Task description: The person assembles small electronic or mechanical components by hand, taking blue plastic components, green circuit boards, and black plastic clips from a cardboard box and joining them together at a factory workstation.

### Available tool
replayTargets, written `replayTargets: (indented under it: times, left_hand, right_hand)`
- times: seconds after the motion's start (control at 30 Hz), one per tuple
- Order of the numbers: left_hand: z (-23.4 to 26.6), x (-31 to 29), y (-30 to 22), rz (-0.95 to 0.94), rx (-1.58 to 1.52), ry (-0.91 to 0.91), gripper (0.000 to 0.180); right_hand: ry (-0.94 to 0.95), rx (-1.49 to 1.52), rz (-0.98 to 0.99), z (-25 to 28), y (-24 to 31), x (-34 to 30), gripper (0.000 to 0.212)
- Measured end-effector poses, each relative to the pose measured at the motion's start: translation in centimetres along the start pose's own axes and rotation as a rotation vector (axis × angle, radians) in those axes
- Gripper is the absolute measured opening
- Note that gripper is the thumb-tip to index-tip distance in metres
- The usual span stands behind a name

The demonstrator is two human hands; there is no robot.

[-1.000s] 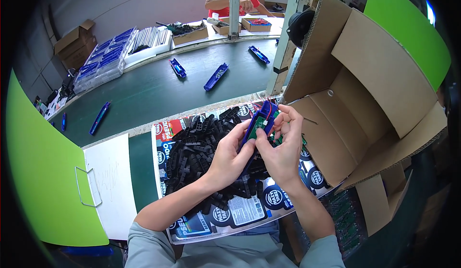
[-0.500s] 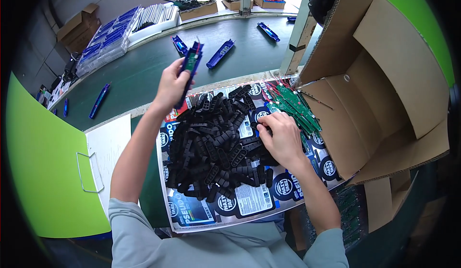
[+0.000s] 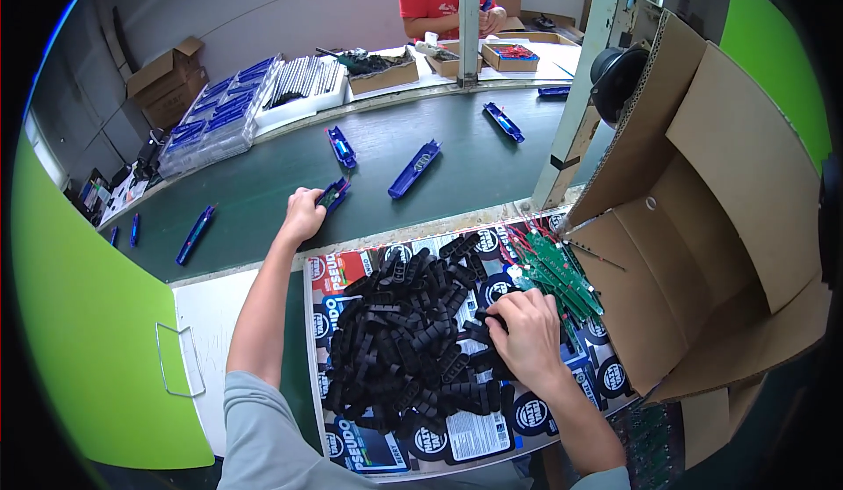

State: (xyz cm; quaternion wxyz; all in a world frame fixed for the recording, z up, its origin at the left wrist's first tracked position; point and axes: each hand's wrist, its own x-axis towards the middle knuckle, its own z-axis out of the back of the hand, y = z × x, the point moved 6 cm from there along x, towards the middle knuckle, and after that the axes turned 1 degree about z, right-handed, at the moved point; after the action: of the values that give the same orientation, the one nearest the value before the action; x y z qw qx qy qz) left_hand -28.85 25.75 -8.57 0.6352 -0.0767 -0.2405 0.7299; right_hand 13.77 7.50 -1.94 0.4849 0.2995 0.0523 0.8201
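My left hand (image 3: pixel 305 215) is closed on a blue half-shell housing (image 3: pixel 337 194) with a green circuit board inside, low over the green conveyor belt. My right hand (image 3: pixel 529 332) is at the right side of a heap of black slotted plastic pieces (image 3: pixel 399 341). Its fingers are curled in a pinch on a black plastic piece (image 3: pixel 485 319), partly hidden. Just beyond this hand lie green circuit boards (image 3: pixel 555 266) with red wires. On the belt near my left hand are another blue housing (image 3: pixel 342 147) and a longer blue housing (image 3: pixel 414 169).
A large open cardboard box (image 3: pixel 645 279) stands at the right, beside a metal post (image 3: pixel 584 95). More blue housings (image 3: pixel 195 235) lie along the belt (image 3: pixel 263 218). Bright green panels (image 3: pixel 97 314) flank both sides. Across the belt, a person in red (image 3: pixel 430 3) sits behind trays and boxes.
My left hand has lowered the blue housing away from me, down to the belt. My right hand remains at the heap's right side. The view has tilted up, bringing the person in red into sight.
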Motion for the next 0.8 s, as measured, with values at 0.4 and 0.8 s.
replayTargets:
  times: [0.4, 0.8]
  left_hand:
    - [0.8, 1.5, -7.9, -0.23, 0.036, -0.344, 0.028]
    - [-7.5, 6.2, -14.7, -0.07, 0.025, -0.055, 0.033]
  right_hand:
    - [-0.054, 0.137, 0.013, 0.1, -0.9, 0.8, 0.03]
    - [-0.278, 0.437, -0.112, 1.3, -2.2, 0.5, 0.023]
